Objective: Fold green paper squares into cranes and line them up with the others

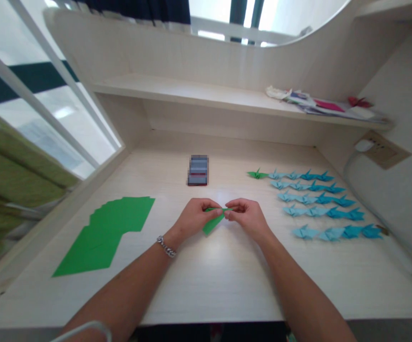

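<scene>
Between my two hands is a piece of folded green paper (211, 225), held just above the pale desk. My left hand (196, 216) pinches its upper left part between thumb and fingers, and a chain bracelet (166, 246) circles that wrist. My right hand (246, 216) pinches the narrow right end of the same paper. The fingertips of both hands almost meet, and they hide some of the folds. One green paper crane (257, 174) sits on the desk beyond my right hand, beside rows of blue paper cranes (316, 198).
Green paper sheets (102, 232) lie fanned out at the left. A phone (198, 170) with a blurred screen rests behind my hands. Papers (327, 105) lie on the shelf (198, 92) above. A plugged-in charger (364, 145) trails its cable down the right side.
</scene>
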Demonstrator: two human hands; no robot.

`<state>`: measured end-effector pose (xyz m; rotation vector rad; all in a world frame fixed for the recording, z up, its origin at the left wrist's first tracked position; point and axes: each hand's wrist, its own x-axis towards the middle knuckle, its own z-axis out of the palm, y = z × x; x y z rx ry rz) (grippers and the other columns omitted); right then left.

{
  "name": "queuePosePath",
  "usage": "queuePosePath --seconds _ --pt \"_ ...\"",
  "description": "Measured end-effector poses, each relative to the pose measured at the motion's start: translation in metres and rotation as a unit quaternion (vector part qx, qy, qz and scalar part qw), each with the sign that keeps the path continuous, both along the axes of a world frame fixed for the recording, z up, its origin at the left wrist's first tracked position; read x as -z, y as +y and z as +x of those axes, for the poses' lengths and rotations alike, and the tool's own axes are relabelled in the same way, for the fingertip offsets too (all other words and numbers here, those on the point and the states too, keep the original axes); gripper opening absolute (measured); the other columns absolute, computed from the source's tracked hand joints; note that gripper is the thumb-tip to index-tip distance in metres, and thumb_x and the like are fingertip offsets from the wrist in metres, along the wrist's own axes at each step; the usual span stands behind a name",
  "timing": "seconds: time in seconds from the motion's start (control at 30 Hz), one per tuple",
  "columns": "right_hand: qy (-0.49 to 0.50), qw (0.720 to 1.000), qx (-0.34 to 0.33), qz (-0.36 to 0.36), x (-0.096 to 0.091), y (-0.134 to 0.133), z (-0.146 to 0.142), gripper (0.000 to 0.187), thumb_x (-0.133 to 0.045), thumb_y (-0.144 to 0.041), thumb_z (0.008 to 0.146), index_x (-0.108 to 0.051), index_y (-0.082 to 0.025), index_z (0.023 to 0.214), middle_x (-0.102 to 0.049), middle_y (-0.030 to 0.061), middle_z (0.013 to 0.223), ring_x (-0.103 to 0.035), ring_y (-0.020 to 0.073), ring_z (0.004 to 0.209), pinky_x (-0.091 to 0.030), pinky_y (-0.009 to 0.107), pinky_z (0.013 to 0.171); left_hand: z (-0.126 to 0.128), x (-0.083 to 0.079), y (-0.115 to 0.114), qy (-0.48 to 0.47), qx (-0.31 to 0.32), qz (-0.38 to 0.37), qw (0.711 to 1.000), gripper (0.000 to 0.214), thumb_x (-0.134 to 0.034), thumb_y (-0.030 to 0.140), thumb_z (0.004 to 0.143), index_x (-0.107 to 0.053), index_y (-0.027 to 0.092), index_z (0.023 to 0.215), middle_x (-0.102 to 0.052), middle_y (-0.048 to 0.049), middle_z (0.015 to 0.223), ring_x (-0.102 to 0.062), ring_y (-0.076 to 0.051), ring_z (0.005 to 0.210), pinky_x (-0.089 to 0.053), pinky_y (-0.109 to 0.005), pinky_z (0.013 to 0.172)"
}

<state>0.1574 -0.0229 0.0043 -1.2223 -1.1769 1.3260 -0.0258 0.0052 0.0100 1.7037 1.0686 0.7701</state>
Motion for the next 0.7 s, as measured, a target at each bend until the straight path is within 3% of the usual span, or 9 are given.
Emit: queuePosePath --seconds 0.5,0.7 --pt "-0.007 1.000 0.013 0.020 0.0006 -0.0002 0.0002 0.029 -0.078 -0.025 0.056 -0.070 -0.014 0.081 -0.071 0.0055 0.072 -0.065 0.0170 0.064 -0.052 0.030 0.063 -0.0022 0.0001 0.0015 0.012 -0.012 0.011 1.000 0.024 -0.066 0.035 0.072 -0.073 0.015 0.082 -0.072 -0.0063 0.079 -0.063 -0.017 0.071 -0.047 -0.027 0.066" --pt "-0.003 1.000 0.022 0.017 0.0000 -0.0006 -0.0023 0.026 -0.079 -0.026 0.055 -0.069 -0.014 0.076 -0.068 0.0036 0.063 -0.063 0.0157 0.057 -0.052 0.029 0.060 -0.0032 0.0011 0.0024 0.033 -0.001 0.004 0.999 0.025 -0.065 0.036 0.072 -0.073 0.014 0.080 -0.072 -0.0066 0.076 -0.062 -0.017 0.067 -0.046 -0.026 0.061"
